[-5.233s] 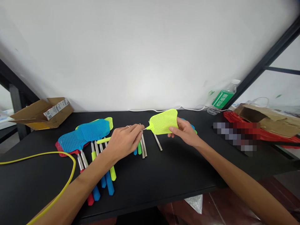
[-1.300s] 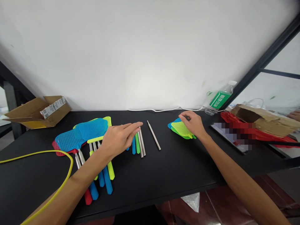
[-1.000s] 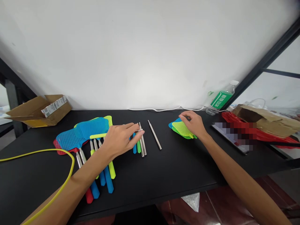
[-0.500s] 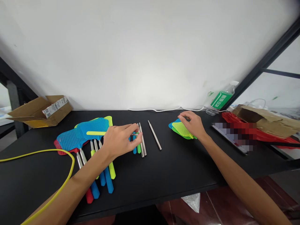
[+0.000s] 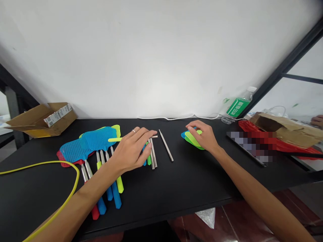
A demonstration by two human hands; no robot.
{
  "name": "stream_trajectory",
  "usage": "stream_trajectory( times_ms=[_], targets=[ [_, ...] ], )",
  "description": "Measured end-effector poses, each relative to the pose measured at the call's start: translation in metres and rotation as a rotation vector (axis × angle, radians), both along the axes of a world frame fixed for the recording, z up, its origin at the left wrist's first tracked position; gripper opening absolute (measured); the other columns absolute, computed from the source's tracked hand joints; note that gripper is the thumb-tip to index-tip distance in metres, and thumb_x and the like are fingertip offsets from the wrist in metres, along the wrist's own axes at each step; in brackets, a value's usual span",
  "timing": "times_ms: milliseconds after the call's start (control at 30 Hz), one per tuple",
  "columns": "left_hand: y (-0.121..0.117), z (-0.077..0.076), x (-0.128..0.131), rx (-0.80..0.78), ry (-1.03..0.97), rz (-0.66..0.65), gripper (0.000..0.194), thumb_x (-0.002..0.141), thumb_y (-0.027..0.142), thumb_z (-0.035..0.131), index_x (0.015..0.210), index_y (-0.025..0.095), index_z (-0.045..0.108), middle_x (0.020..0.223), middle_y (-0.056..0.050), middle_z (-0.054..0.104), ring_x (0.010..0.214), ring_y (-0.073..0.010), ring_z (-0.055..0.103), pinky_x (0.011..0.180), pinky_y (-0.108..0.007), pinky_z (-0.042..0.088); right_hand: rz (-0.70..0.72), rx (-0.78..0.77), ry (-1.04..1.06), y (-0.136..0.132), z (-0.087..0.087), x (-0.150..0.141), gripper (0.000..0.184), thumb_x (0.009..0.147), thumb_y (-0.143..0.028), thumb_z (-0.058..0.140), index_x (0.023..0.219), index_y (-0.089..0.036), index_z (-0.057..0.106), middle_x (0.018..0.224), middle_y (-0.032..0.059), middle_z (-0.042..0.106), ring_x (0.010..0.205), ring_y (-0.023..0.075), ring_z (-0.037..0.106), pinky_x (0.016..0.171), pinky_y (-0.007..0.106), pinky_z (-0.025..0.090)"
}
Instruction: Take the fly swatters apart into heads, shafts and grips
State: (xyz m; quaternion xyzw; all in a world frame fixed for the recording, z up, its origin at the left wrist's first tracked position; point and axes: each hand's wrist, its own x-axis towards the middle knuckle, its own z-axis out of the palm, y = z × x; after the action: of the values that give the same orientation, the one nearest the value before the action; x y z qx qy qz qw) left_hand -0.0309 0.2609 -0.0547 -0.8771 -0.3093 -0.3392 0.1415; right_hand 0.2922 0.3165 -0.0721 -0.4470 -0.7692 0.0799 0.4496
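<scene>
Your left hand (image 5: pixel 131 151) curls over a yellow handle (image 5: pixel 114 139) left of the lone steel rod (image 5: pixel 166 145); you can't tell whether it's pinching. Your right hand (image 5: pixel 203 136), fingers loosely spread, rests on stacked swatter heads (image 5: pixel 191 139) right of that rod.

Both bare arms reach in from the lower corners of the view, the left forearm (image 5: pixel 93 190) rising from the bottom left and the right forearm (image 5: pixel 254 193) from the bottom right, angling toward each other. The left hand (image 5: pixel 130 151) lies palm down with the wrist low, its fingers (image 5: pixel 143 135) stretched toward the right and close together, the thumb tucked beneath them. The right hand (image 5: pixel 203 136), well apart from it, is also palm down, but arched, with its fingers (image 5: pixel 194 125) lightly curved and pointing left and the thumb held just below them.
</scene>
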Motion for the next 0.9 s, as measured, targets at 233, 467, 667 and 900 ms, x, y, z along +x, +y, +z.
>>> stream_trajectory(
  times_ms=[233,467,667,900],
  targets=[
    [0.003,-0.004,0.001,0.090,0.293,0.015,0.054,0.094,-0.002,0.036,0.140,0.021,0.051,0.104,-0.009,0.063,0.081,-0.0200,0.054,0.065,-0.030,0.047,0.295,-0.222,0.051,-0.033,0.005,-0.037,0.025,0.098,-0.035,0.057,0.112,-0.021,0.072,0.096,0.0058,0.073,0.082,0.0176,0.066,0.070,0.029,0.051],
    [-0.011,-0.005,0.016,0.126,0.374,-0.057,0.043,0.098,0.000,0.036,0.132,0.019,0.054,0.088,-0.003,0.061,0.071,-0.0163,0.053,0.054,-0.027,0.040,0.571,-0.434,0.013,-0.055,-0.007,-0.065,0.028,0.098,-0.042,0.059,0.095,-0.016,0.071,0.074,0.0006,0.064,0.063,0.0119,0.054,0.059,0.024,0.043],
    [-0.012,-0.008,0.018,0.163,0.297,-0.125,0.031,0.098,0.002,0.041,0.115,0.020,0.061,0.086,-0.003,0.063,0.072,-0.0162,0.056,0.060,-0.029,0.045,0.588,-0.428,0.060,-0.058,-0.003,-0.066,0.036,0.100,-0.047,0.055,0.083,-0.017,0.066,0.068,-0.0003,0.062,0.057,0.0109,0.048,0.054,0.023,0.037],
    [-0.005,-0.006,0.014,0.174,0.225,-0.079,0.033,0.100,0.018,0.055,0.132,0.025,0.059,0.087,0.000,0.069,0.075,-0.0155,0.065,0.070,-0.029,0.049,0.542,-0.353,0.033,-0.057,0.004,-0.060,0.034,0.101,-0.042,0.052,0.078,-0.019,0.064,0.066,-0.0001,0.063,0.053,0.0114,0.047,0.054,0.025,0.037]
  ],
)
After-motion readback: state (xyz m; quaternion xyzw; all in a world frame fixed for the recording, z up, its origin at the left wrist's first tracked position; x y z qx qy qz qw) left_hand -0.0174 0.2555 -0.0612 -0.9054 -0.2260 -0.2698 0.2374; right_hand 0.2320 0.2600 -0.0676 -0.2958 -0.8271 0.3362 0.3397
